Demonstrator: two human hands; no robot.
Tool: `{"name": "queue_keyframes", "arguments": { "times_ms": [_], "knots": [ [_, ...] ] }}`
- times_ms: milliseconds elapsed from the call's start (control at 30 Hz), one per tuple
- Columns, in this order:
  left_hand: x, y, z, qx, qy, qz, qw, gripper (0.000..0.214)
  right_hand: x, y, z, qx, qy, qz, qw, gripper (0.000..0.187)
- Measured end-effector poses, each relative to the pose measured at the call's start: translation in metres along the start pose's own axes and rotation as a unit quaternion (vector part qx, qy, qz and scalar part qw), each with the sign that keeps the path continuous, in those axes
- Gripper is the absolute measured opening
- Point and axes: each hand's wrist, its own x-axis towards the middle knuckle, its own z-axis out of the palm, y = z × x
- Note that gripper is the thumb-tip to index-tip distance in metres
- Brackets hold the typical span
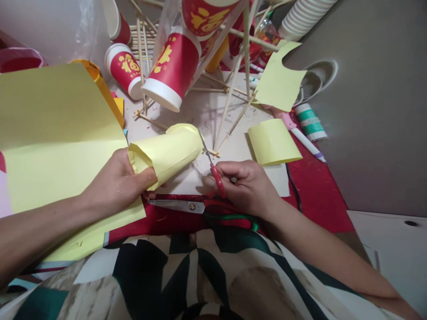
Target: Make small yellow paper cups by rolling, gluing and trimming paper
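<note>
Lap: a patterned cloth in dark green, black and white (200, 275) fills the bottom of the view, nearest the camera, with both forearms crossing over it.
Left hand: the left hand (116, 184) is clenched around the near end of a rolled yellow paper (167, 151), thumb pressed into the folded mouth of the roll, holding it up off the table.
Right hand: the right hand (245, 184) grips small red-handled scissors (213, 171), fingers closed through the loops; the blades point up at the far edge of the roll and touch it.
Roll: curled into a tube or cone, its far rim apparently uncut so far; I judge the trimming has only just started.
Done so far: a shorter curved yellow piece (273, 142) lies on the table just right of the scissors, and another yellow square (278, 75) hangs on the stick frame (233, 89).
Left to do: a big yellow sheet (56, 133) under the left forearm is largely whole.
Spare tool: larger scissors (187, 206) lie flat on the red table (316, 186), beneath the hands.
Background: red paper cups (173, 66) sit on the sticks; a stack of white cups (303, 18) stands farther off.
</note>
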Motion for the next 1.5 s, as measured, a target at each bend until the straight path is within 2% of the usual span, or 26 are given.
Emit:
{"name": "queue_keyframes", "arguments": {
  "times_ms": [133, 333, 500, 667, 833, 967, 1200, 1400, 1500],
  "knots": [
    [0.0007, 0.0002, 0.0001, 0.022, 0.006, 0.009, 1.000, 0.023, 0.0004, -0.0002, -0.0003, 0.003, -0.005, -0.001, 1.000, 0.053],
    [0.0018, -0.0010, 0.0009, 0.068, 0.047, 0.056, 0.995, 0.020, 0.0002, 0.0030, 0.0003, 0.000, -0.007, -0.017, 1.000, 0.047],
    [0.0012, -0.0012, -0.0011, 0.112, 0.045, 0.074, 0.990, 0.032, -0.0007, 0.0028, -0.0004, -0.001, -0.008, -0.014, 1.000, 0.048],
    [0.0004, -0.0013, -0.0011, 0.121, 0.052, 0.078, 0.988, 0.047, -0.0007, 0.0020, -0.0003, -0.007, -0.003, -0.004, 1.000, 0.058],
    [0.0006, -0.0054, -0.0027, 0.127, 0.070, 0.096, 0.985, 0.058, -0.0001, 0.0017, 0.0007, -0.014, -0.004, -0.003, 1.000, 0.052],
    [0.0005, -0.0060, -0.0034, 0.150, 0.079, 0.114, 0.979, 0.057, 0.0009, 0.0017, 0.0008, -0.010, -0.004, -0.011, 1.000, 0.058],
    [-0.0005, -0.0052, -0.0041, 0.175, 0.083, 0.106, 0.975, 0.056, 0.0011, 0.0040, 0.0011, -0.010, 0.004, -0.018, 1.000, 0.056],
    [0.0006, -0.0053, -0.0055, 0.156, 0.118, 0.114, 0.974, 0.054, 0.0010, 0.0021, 0.0019, -0.012, 0.001, -0.025, 1.000, 0.045],
    [0.0000, -0.0052, -0.0056, 0.185, 0.135, 0.119, 0.966, 0.054, 0.0012, 0.0023, 0.0022, -0.018, 0.011, -0.029, 0.999, 0.047]
  ]
}}
